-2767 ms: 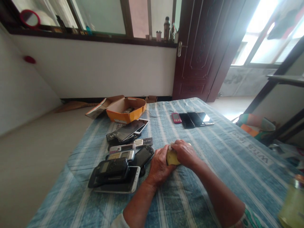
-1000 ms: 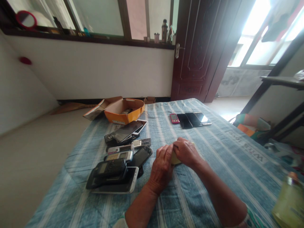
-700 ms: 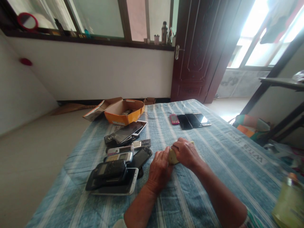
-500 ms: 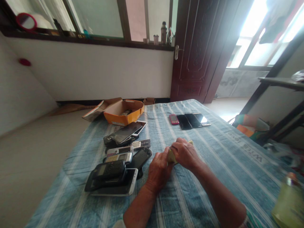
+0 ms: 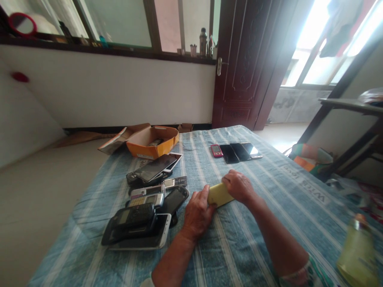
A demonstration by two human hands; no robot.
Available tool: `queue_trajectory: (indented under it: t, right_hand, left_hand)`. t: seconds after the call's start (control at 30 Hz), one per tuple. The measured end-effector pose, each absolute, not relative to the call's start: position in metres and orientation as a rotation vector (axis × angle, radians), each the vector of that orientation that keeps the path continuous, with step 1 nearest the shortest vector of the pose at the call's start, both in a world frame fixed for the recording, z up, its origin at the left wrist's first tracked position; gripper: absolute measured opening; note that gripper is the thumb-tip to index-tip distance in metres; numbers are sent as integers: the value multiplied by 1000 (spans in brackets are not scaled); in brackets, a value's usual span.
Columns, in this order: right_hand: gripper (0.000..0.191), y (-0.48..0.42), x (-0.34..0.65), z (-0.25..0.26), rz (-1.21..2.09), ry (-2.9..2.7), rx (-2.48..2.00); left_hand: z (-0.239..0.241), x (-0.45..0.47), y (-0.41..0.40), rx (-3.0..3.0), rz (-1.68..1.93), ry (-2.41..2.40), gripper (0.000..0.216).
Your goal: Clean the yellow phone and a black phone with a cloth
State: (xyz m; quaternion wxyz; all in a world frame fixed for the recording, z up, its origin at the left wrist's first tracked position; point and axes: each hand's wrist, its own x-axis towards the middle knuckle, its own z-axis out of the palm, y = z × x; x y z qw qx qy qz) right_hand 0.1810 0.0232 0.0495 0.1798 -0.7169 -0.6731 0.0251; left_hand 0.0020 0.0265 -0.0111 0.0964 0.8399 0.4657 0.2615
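A yellow phone (image 5: 219, 194) lies on the blue striped cloth (image 5: 269, 207) in front of me. My left hand (image 5: 196, 213) grips its near left end with curled fingers. My right hand (image 5: 239, 186) is closed over its far right end; whether it also holds something else there is hidden. A heap of old phones (image 5: 146, 207) lies just left of my left hand, touching nothing I hold.
An open orange cardboard box (image 5: 151, 141) stands at the far left corner. A row of phones (image 5: 236, 151), one pink and three dark, lies at the far middle. A yellowish bottle (image 5: 357, 251) stands at the near right edge. A dark door (image 5: 242, 63) is behind.
My right hand slid from covering the yellow phone toward its right end, so most of the phone shows. The left hand stayed on its left end. The view shifted slightly.
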Motion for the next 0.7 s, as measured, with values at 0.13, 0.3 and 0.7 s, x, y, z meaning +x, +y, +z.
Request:
queue_trajectory:
  t: [0.13, 0.3, 0.7]
  right_hand:
    - [31, 27, 194, 48, 29, -1819, -2146]
    - [29, 25, 165, 39, -115, -1898, -2076]
    - [31, 29, 165, 34, -119, -1877, -2018]
  left_hand:
    - [-9, 3, 26, 2440, 755, 1368, 58]
    - [-15, 1, 31, 2414, 809, 1336, 56]
    - [-19, 0, 35, 2362, 838, 1339, 57]
